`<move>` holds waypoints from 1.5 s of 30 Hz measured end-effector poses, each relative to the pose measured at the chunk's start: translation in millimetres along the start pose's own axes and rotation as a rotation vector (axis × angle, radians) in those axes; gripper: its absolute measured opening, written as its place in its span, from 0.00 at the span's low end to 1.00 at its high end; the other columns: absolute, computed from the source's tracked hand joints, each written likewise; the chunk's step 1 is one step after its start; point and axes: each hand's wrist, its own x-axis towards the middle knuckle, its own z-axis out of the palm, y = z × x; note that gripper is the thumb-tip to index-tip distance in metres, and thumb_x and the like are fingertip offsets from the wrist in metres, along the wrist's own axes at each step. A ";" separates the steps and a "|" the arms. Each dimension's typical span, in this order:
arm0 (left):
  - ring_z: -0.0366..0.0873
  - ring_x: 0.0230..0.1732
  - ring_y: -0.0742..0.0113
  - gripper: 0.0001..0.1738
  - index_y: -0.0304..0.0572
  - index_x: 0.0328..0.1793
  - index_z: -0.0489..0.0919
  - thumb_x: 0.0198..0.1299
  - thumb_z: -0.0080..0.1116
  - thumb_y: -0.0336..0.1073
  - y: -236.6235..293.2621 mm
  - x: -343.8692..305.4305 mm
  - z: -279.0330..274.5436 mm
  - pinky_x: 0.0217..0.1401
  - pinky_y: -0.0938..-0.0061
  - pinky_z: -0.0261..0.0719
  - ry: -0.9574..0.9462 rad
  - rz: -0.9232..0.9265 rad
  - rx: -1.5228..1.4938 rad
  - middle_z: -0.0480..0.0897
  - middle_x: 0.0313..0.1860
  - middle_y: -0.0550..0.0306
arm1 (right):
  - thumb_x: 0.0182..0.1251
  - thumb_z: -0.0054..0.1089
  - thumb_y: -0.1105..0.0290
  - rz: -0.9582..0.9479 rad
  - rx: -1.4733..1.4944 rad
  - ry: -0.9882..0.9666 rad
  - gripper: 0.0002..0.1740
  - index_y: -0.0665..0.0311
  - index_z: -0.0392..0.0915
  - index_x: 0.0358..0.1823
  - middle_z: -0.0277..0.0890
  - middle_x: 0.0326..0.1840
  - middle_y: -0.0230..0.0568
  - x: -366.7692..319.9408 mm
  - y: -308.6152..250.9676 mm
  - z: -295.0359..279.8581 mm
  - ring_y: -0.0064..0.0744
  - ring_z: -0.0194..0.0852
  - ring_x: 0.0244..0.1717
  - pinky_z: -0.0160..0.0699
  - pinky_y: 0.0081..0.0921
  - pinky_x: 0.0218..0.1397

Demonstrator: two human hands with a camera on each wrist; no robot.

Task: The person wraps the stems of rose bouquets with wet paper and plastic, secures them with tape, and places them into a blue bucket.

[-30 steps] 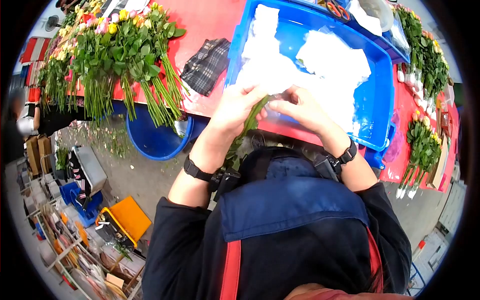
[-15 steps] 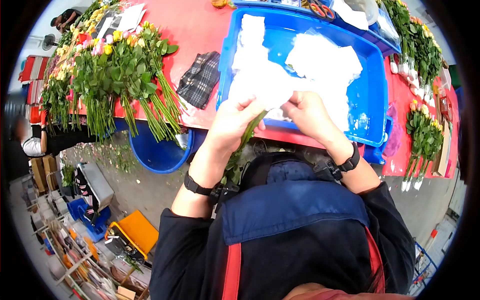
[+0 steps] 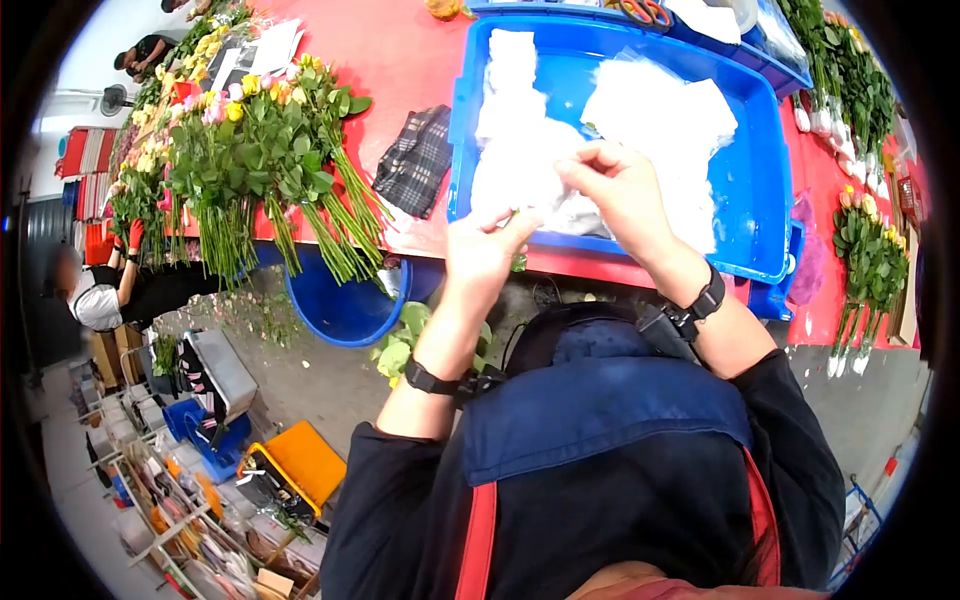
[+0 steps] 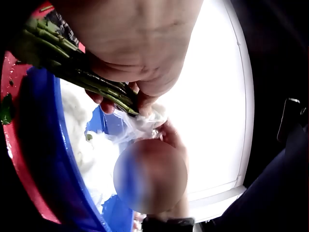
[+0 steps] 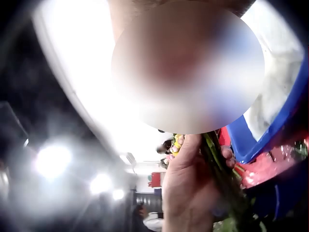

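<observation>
Curled round a bundle of green stems (image 4: 72, 65), my left hand (image 3: 480, 255) is over the front edge of a blue tray (image 3: 775, 190); leaves (image 3: 405, 345) of the bundle show beside the forearm. Thin clear plastic (image 4: 137, 125) and white material cover the stem ends in the left wrist view. My right hand (image 3: 630, 200) is raised over the tray, thumb and forefinger close together, pinching the plastic at the stem ends. A blur hides much of this hand in both wrist views. White wadding (image 3: 660, 120) lies in the tray.
Rose bunches (image 3: 250, 150) lie on the red table (image 3: 400, 60) at left, near a plaid cloth (image 3: 415, 160). More wrapped bunches (image 3: 870, 250) are at right. Scissors (image 3: 645, 12) rest behind the tray. A blue tub (image 3: 345, 310) stands below the table; another person (image 3: 100, 295) is at far left.
My right hand has moved up and away from the left one, over the tray. The left hand has tilted, and the bundle's leaves now show left of the forearm.
</observation>
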 end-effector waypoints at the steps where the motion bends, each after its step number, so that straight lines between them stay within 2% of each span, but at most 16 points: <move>1: 0.73 0.26 0.79 0.09 0.31 0.41 0.84 0.58 0.66 0.31 -8.2 1.1 -1.5 0.30 0.84 0.69 0.022 0.146 0.157 0.82 0.29 0.63 | 0.61 0.64 0.69 -0.155 -0.178 -0.024 0.08 0.66 0.83 0.35 0.81 0.31 0.34 -2.0 0.2 3.8 0.24 0.74 0.29 0.74 0.27 0.33; 5: 0.73 0.28 0.81 0.09 0.31 0.37 0.84 0.55 0.69 0.31 -46.1 11.8 -5.2 0.30 0.83 0.71 0.211 0.668 0.446 0.82 0.31 0.61 | 0.53 0.63 0.74 -0.734 -0.728 -0.326 0.06 0.63 0.80 0.33 0.76 0.31 0.44 -18.4 -10.9 13.3 0.45 0.77 0.35 0.76 0.36 0.37; 8: 0.78 0.30 0.71 0.13 0.28 0.38 0.79 0.54 0.68 0.32 -25.0 4.1 -10.8 0.33 0.74 0.77 0.163 0.197 0.332 0.80 0.29 0.55 | 0.53 0.63 0.73 -0.790 -0.654 -0.272 0.07 0.64 0.79 0.34 0.76 0.32 0.43 -34.4 7.0 17.3 0.46 0.76 0.36 0.76 0.37 0.38; 10: 0.78 0.29 0.72 0.23 0.34 0.54 0.69 0.55 0.67 0.28 -6.8 8.4 -16.0 0.25 0.79 0.77 0.141 0.164 -0.042 0.79 0.35 0.55 | 0.58 0.63 0.74 -0.464 -0.525 -0.300 0.05 0.65 0.79 0.35 0.77 0.30 0.38 -45.3 16.3 12.5 0.32 0.77 0.32 0.76 0.31 0.37; 12: 0.78 0.26 0.71 0.18 0.34 0.50 0.68 0.59 0.64 0.29 6.3 12.4 -26.1 0.23 0.79 0.76 -0.059 0.112 -0.149 0.80 0.34 0.54 | 0.61 0.63 0.73 0.059 -0.193 -0.239 0.05 0.65 0.78 0.37 0.78 0.30 0.34 -52.9 29.2 16.2 0.23 0.75 0.30 0.75 0.26 0.36; 18: 0.80 0.28 0.67 0.13 0.36 0.52 0.74 0.67 0.55 0.35 -0.8 28.6 -7.7 0.28 0.74 0.80 -0.265 -0.165 -0.303 0.83 0.38 0.51 | 0.68 0.60 0.65 0.241 -0.143 -0.638 0.15 0.69 0.76 0.48 0.80 0.37 0.33 -70.9 68.0 50.7 0.19 0.73 0.39 0.74 0.24 0.43; 19: 0.81 0.32 0.68 0.14 0.33 0.53 0.75 0.69 0.51 0.36 2.8 24.4 -0.2 0.37 0.73 0.81 -0.266 -0.185 -0.216 0.84 0.39 0.52 | 0.71 0.58 0.62 0.282 0.018 -0.487 0.18 0.70 0.76 0.51 0.80 0.40 0.34 -74.3 83.6 58.1 0.19 0.72 0.42 0.74 0.25 0.47; 23: 0.80 0.46 0.70 0.14 0.29 0.52 0.78 0.70 0.49 0.33 -17.8 9.6 -5.5 0.51 0.76 0.77 -0.318 -0.021 0.112 0.84 0.44 0.52 | 0.73 0.55 0.59 0.228 0.093 -0.389 0.20 0.72 0.77 0.51 0.81 0.44 0.39 -77.8 84.3 40.3 0.23 0.74 0.45 0.75 0.28 0.49; 27: 0.80 0.37 0.73 0.10 0.31 0.47 0.79 0.64 0.60 0.31 -17.5 -11.1 23.7 0.42 0.78 0.78 -0.277 0.116 0.135 0.84 0.37 0.55 | 0.72 0.55 0.55 -0.041 -0.429 -0.500 0.24 0.75 0.77 0.48 0.81 0.42 0.50 -84.5 86.0 7.4 0.31 0.79 0.44 0.76 0.30 0.49; 30: 0.78 0.30 0.77 0.11 0.33 0.48 0.80 0.62 0.63 0.31 -16.6 -21.2 46.9 0.35 0.80 0.77 -0.275 0.008 0.181 0.83 0.32 0.59 | 0.69 0.59 0.59 0.406 -0.552 -0.556 0.22 0.74 0.77 0.50 0.82 0.43 0.48 -97.7 -15.4 -47.6 0.32 0.81 0.44 0.77 0.28 0.51; 33: 0.74 0.25 0.80 0.18 0.35 0.58 0.78 0.62 0.62 0.31 -31.9 -26.6 77.0 0.29 0.81 0.74 -0.331 0.080 0.304 0.81 0.29 0.62 | 0.66 0.61 0.68 0.139 0.259 0.131 0.19 0.73 0.76 0.54 0.82 0.46 0.43 -115.2 21.8 -85.2 0.28 0.80 0.41 0.80 0.26 0.46; 36: 0.73 0.24 0.79 0.28 0.36 0.68 0.69 0.62 0.61 0.30 -31.5 -47.3 119.4 0.27 0.82 0.72 -0.376 0.017 0.271 0.81 0.30 0.61 | 0.66 0.61 0.67 0.288 0.229 -0.072 0.20 0.72 0.76 0.55 0.82 0.45 0.40 -134.0 29.4 -115.2 0.26 0.79 0.38 0.80 0.27 0.40; 37: 0.72 0.25 0.79 0.38 0.38 0.76 0.58 0.62 0.62 0.31 -31.1 -50.7 126.8 0.27 0.83 0.72 -0.465 -0.013 0.231 0.80 0.35 0.60 | 0.66 0.59 0.67 0.334 -0.021 -0.006 0.16 0.71 0.78 0.50 0.83 0.40 0.43 -140.4 31.1 -126.1 0.37 0.82 0.33 0.80 0.35 0.37; 40: 0.71 0.26 0.80 0.42 0.40 0.78 0.53 0.62 0.63 0.34 -36.4 -60.5 152.9 0.27 0.83 0.72 -0.688 -0.084 0.119 0.79 0.36 0.59 | 0.62 0.56 0.69 -0.181 -0.783 0.096 0.10 0.68 0.79 0.39 0.81 0.34 0.51 -167.6 51.5 -144.2 0.52 0.80 0.32 0.77 0.44 0.35; 41: 0.77 0.30 0.74 0.43 0.40 0.78 0.54 0.61 0.64 0.38 -38.6 -67.9 168.7 0.31 0.76 0.76 -0.717 -0.140 0.297 0.81 0.43 0.54 | 0.60 0.53 0.71 -0.085 -0.760 0.005 0.07 0.67 0.77 0.31 0.78 0.33 0.57 -179.7 52.6 -151.1 0.60 0.77 0.35 0.75 0.51 0.36; 45: 0.78 0.30 0.71 0.22 0.38 0.57 0.78 0.61 0.64 0.44 -77.7 -88.6 228.7 0.33 0.73 0.77 -0.386 0.181 0.590 0.84 0.35 0.55 | 0.59 0.55 0.70 -0.141 -0.617 -0.122 0.10 0.68 0.77 0.39 0.79 0.35 0.56 -212.1 73.0 -183.1 0.58 0.78 0.37 0.76 0.49 0.40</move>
